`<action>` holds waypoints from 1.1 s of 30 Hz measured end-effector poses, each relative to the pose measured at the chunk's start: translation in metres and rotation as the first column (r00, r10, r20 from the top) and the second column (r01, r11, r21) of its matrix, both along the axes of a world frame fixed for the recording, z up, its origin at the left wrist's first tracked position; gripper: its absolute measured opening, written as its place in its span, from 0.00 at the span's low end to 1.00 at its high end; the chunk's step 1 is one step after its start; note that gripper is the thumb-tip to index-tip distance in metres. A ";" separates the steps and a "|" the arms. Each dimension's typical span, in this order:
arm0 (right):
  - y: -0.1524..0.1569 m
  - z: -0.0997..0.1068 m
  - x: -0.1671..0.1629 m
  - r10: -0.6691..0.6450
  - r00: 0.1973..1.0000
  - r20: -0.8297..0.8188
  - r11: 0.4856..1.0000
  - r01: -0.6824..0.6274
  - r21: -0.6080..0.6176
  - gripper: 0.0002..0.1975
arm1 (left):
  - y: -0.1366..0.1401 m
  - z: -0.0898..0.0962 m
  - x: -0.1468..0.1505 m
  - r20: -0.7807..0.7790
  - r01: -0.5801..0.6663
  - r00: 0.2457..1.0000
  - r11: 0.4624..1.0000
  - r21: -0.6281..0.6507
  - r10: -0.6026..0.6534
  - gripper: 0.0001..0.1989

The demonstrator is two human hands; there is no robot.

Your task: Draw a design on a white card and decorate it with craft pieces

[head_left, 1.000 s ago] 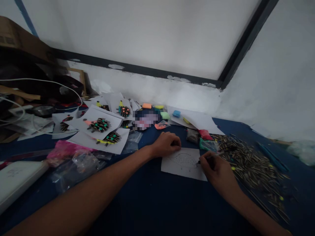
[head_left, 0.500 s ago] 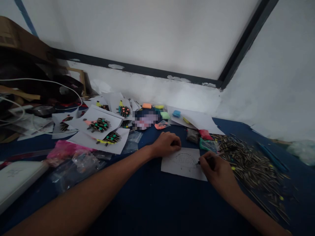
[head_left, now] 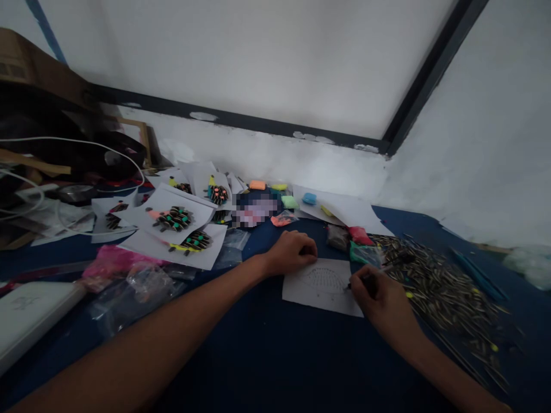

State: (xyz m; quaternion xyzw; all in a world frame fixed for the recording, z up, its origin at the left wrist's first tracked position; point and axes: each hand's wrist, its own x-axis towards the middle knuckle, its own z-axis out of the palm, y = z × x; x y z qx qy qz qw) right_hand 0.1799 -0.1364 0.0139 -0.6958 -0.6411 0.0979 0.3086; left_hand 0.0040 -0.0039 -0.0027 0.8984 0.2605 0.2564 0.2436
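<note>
A small white sheet of paper [head_left: 316, 298] lies on the dark blue tabletop in front of me. It bears a pencil-thin drawing of a domed, hedgehog-like shape with rows of short strokes. My left hand [head_left: 293, 252] rests at the sheet's upper left corner, fingers curled in loosely, with nothing visible in them. At the sheet's right side, my right hand [head_left: 379, 301] is closed around a dark pen [head_left: 390, 266], its tip at the right end of the drawing. The fingers partly hide the pen.
To the right spreads a heap of thin dark sticks [head_left: 447, 298]. Behind the sheet sit small packets of coloured clay, including a red one [head_left: 359, 235]. Paper sheets with hedgehog figures [head_left: 174, 219], plastic bags [head_left: 124, 298] and a white box [head_left: 34, 315] lie leftward.
My right hand and the pen have shifted very slightly at the drawing's right end. The pen's upper end sits at a slightly different tilt. My left hand stays in place.
</note>
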 end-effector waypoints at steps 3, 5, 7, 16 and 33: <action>-0.001 0.000 0.000 -0.002 1.000 -0.011 1.000 0.002 -0.002 0.15 | 0.000 0.000 0.000 -0.005 -0.001 1.000 1.000 -0.005 0.001 0.05; -0.001 -0.001 0.000 -0.003 0.999 -0.034 1.000 0.003 0.004 0.15 | 0.000 0.001 0.000 -0.009 -0.004 1.000 1.000 -0.003 0.004 0.05; -0.001 -0.002 0.001 -0.007 0.998 -0.056 1.000 0.008 0.022 0.14 | -0.001 0.001 0.000 -0.010 -0.002 1.000 1.000 0.000 0.002 0.05; -0.005 0.002 -0.001 0.000 0.998 -0.057 0.996 0.005 0.088 0.15 | 0.000 0.000 0.000 -0.016 -0.004 1.000 1.000 0.001 0.004 0.04; -0.003 -0.015 -0.019 0.105 0.992 -0.074 0.994 -0.103 0.027 0.13 | 0.001 -0.002 0.001 -0.003 -0.012 1.000 1.000 0.010 0.012 0.05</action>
